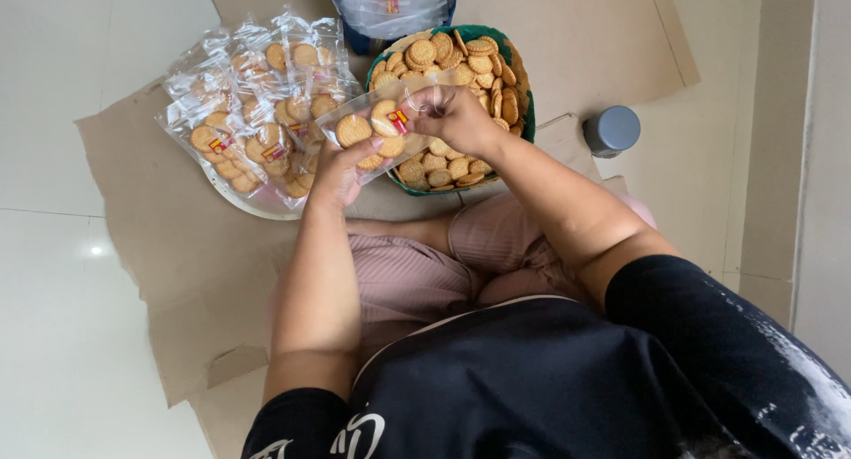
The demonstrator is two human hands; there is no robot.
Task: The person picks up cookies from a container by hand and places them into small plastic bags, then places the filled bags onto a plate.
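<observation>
Head view, looking down at a seated person's lap and two bare arms. Both hands hold one clear plastic bag (pixel 381 126) with round biscuits inside, lifted just in front of a green basket (pixel 519 64) heaped with loose biscuits (pixel 452 64). The left hand (pixel 335 171) grips the bag's lower end from beneath, fingers curled and pressed together around it. The right hand (pixel 456 117) is at the bag's open end, over the near edge of the basket, fingertips pinched on the plastic; whether they also hold a biscuit cannot be told. To the left of the basket, a pile of filled bags (pixel 253 104) rests on a pale round tray (pixel 244 202). Behind the basket sits a bundle of empty clear bags (pixel 390 7). To the right of the basket, well apart, stands a small grey cylinder (pixel 612 129). Everything rests on flattened brown cardboard (pixel 168 237) spread over a pale floor.
</observation>
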